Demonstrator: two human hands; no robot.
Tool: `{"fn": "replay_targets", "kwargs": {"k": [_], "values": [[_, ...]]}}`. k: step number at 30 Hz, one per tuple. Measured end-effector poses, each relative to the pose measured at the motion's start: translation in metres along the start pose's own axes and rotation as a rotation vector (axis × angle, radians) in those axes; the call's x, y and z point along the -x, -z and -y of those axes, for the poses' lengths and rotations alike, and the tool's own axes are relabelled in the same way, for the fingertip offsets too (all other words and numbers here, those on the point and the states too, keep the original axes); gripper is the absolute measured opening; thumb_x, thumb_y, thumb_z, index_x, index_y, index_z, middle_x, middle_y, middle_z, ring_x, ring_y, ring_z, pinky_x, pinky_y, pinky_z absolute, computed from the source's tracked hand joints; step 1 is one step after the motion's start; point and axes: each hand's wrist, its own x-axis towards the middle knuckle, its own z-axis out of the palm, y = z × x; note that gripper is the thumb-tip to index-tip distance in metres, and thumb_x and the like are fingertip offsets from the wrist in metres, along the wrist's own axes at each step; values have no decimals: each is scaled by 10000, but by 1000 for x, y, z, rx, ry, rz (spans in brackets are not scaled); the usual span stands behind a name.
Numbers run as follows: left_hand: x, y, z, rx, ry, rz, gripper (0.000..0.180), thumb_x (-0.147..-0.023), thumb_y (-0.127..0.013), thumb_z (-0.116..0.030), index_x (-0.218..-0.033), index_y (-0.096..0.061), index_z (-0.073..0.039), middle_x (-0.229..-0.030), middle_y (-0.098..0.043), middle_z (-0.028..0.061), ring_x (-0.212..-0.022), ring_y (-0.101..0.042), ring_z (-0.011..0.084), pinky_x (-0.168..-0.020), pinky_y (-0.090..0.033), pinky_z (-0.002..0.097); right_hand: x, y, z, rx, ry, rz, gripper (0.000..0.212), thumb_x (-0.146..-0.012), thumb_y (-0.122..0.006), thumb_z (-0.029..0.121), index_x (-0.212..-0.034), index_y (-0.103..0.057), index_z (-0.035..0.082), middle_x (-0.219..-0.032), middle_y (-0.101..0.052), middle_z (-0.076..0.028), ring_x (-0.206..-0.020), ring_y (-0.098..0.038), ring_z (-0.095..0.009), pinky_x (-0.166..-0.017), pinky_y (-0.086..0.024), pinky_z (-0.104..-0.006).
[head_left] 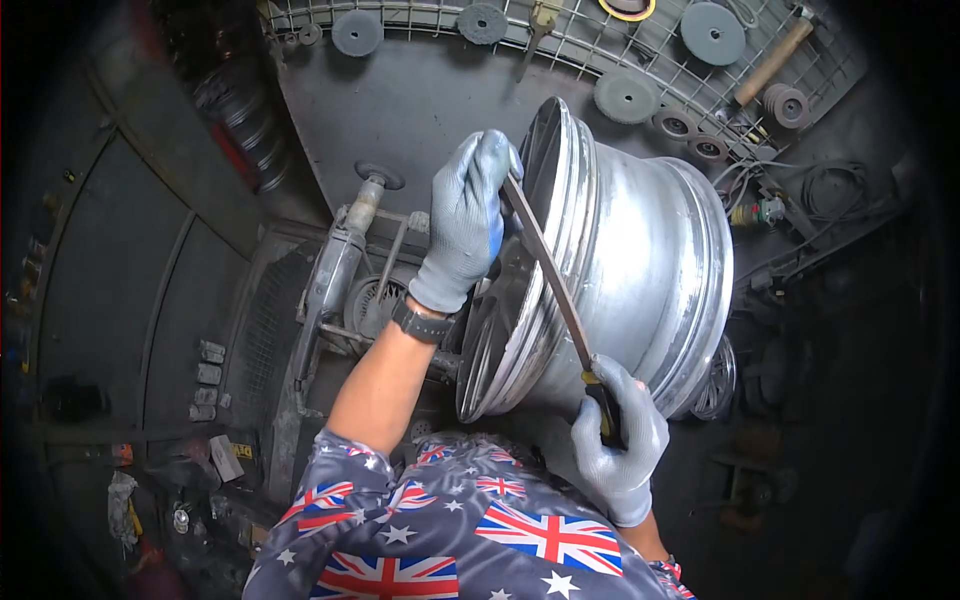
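While the left hand [466,222] grips a file [550,265] by its tip, the right hand [625,440], wheel rim [640,260] at its 12 o'clock, clasps the handle [598,398].

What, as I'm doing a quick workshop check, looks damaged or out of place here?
The metal wheel has dull, brownish marks low on its left flange; I can't tell grime from damage. At lower left, a white box lies askew among jumbled clutter, which looks untidy.

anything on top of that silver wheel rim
A long file crosses over the wheel rim, left hand at its tip, right hand at its handle; the metal directly beneath it is covered.
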Motion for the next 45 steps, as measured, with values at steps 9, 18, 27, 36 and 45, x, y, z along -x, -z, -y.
{"fn": "replay_targets", "kwargs": {"k": [9, 18, 27, 36, 45], "values": [[-73, 15, 10, 107, 106, -73, 415, -1096, -553, -493, -924, -590, -118, -733, -555, -10, -624, -541, 80, -556, -444, 248, -73, -27, -19, -2, 167, -116, 402, -849, -693, -50, -1250, -697, -22, -1017, -756, -184, -887, -763, -332, -769, -591, -400], [-55, 10, 2, 151, 143, -47, 379, -1099, -565, -458, -928, -607, -123, -727, -555, -24, -572, -515, 61, -527, -420, 209, -60, -12, -14, 49, 111, -78, 411, -833, -719, -32, -1243, -702, -4, -1011, -758, -196, -879, -770, -331, -777, -602, -397], [-1, 5, 1, 58, 67, 19, 366, -1110, -552, -441, -930, -597, -125, -734, -516, -22, -610, -523, 78, -558, -440, 240, -4, 3, -7, -12, 18, -10, 418, -804, -693, -54, -1220, -712, -30, -1017, -760, -190, -868, -770, -347, -787, -605, -403], [-85, 17, 0, 95, 83, -72, 357, -1108, -557, -427, -923, -594, -124, -719, -553, -13, -594, -526, 81, -540, -420, 240, -90, -26, -27, -49, 166, -133, 402, -863, -704, 22, -1265, -701, 42, -995, -746, -175, -836, -747, -329, -773, -586, -391], [-43, 9, 0, 87, 80, 12, 372, -1113, -547, -432, -938, -581, -105, -733, -542, 0, -605, -549, 103, -539, -428, 238, -43, -13, -16, 4, 94, -123, 371, -830, -695, -35, -1200, -708, -29, -1014, -752, -219, -898, -771, -364, -798, -599, -396]]}}
